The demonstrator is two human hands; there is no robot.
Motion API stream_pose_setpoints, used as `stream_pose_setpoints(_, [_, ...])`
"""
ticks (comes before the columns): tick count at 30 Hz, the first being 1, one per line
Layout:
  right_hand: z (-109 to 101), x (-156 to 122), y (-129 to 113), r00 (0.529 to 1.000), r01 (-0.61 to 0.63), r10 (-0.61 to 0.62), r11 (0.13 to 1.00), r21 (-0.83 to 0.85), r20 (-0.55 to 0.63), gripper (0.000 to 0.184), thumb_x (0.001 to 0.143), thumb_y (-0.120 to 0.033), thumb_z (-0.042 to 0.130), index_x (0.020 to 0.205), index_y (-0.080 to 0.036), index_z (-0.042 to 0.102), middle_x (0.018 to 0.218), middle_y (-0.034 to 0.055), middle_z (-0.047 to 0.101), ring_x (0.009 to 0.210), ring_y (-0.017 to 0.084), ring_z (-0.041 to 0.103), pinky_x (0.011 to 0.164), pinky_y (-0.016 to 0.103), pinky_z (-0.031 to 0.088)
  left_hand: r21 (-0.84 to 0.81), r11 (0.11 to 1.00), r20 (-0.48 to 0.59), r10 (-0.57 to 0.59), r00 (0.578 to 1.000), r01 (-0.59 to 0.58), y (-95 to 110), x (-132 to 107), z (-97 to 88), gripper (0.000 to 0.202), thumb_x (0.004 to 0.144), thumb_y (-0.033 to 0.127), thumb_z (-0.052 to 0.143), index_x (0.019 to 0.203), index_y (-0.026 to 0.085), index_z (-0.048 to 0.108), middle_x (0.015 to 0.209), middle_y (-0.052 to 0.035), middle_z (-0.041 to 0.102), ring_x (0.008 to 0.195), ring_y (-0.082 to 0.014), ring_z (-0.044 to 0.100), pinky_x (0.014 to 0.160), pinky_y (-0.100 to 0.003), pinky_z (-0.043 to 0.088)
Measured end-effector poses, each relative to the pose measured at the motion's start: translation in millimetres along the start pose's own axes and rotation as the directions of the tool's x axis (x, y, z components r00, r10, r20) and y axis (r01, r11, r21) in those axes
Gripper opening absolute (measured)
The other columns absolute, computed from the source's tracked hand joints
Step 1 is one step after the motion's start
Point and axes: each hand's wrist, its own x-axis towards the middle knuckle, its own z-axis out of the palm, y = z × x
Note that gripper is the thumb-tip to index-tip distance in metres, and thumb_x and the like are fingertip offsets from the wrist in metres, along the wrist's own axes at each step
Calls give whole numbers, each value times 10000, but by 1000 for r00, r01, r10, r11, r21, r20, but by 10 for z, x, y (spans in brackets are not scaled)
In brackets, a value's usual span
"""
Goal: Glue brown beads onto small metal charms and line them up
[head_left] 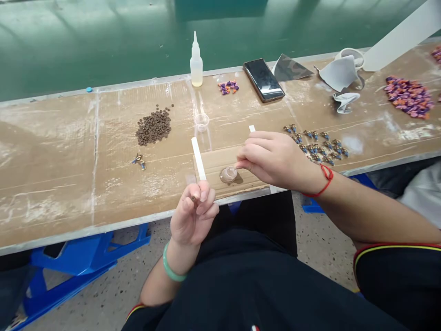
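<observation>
My left hand (195,211) is raised just off the table's front edge, its thumb and forefinger pinching a small brown piece (193,198). My right hand (272,156) reaches over a piece of cardboard, fingertips pressed together at the edge of a small puddle of clear, glossy liquid (228,174). Whatever thin thing those fingertips hold is too small to make out. White strips (198,158) border the cardboard (217,158). Right of this hand lie several small gold-and-blue figures (322,147). A heap of small brown discs (154,127) sits farther left, with a few more gold-and-blue figures (139,161) below it.
Along the back stand a dropper bottle (196,69) and a phone (263,80), with small purple-orange pieces (228,87) between them. A clear round cap (201,122) lies mid-table. Crumpled paper (339,73) and a larger purple-orange heap (409,96) are at right. Blue stools (79,253) stand below.
</observation>
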Motion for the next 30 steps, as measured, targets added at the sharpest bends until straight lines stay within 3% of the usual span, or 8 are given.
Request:
stream_pose_setpoints(9, [16, -9, -10, 998, 39, -41, 999, -34, -43, 283, 1049, -224, 509, 770, -188, 537, 681, 19, 563, 640, 167, 468, 560, 300, 408, 12, 1000, -55, -10, 998, 11, -107, -14, 27, 166, 776, 303, 849, 777, 202, 717, 720, 46, 411, 520, -40, 205, 439, -136, 271])
stream_pose_setpoints(12, [-67, 15, -83, 992, -30, 38, 997, 66, -123, 251, 1043, -246, 545, 798, -201, 519, 684, 11, 548, 647, 164, 484, 585, 306, 419, 41, 999, -68, -3, 998, 6, -130, -4, 52, 180, 762, 311, 859, 770, 209, 712, 719, 46, 407, 520, -43, 207, 441, -140, 273])
stream_pose_setpoints(17, [-290, 145, -363, 942, -143, 234, 928, 343, -241, 273, 1045, -266, 562, 788, -213, 487, 666, -13, 525, 615, 142, 490, 604, 313, 420, 100, 995, -83, 19, 996, -11, -161, 12, 92, 210, 732, 334, 875, 743, 211, 706, 723, 38, 445, 511, -46, 207, 426, -167, 238])
stream_pose_setpoints(21, [-348, 236, -510, 958, -74, 183, 900, 430, -219, 230, 1053, -236, 542, 826, -210, 510, 697, -18, 558, 624, 127, 518, 611, 294, 453, 124, 992, -99, 28, 995, -15, -182, 14, 114, 247, 726, 358, 879, 720, 201, 688, 707, 44, 461, 501, -35, 224, 446, -171, 230])
stream_pose_setpoints(30, [-273, 233, -541, 959, -54, 165, 905, 421, -232, 267, 1089, -278, 458, 843, -202, 530, 690, -9, 549, 631, 131, 515, 624, 289, 469, 135, 990, -59, 56, 997, -48, -200, 13, 96, 287, 748, 367, 864, 692, 187, 649, 664, 53, 467, 482, -32, 220, 446, -187, 223])
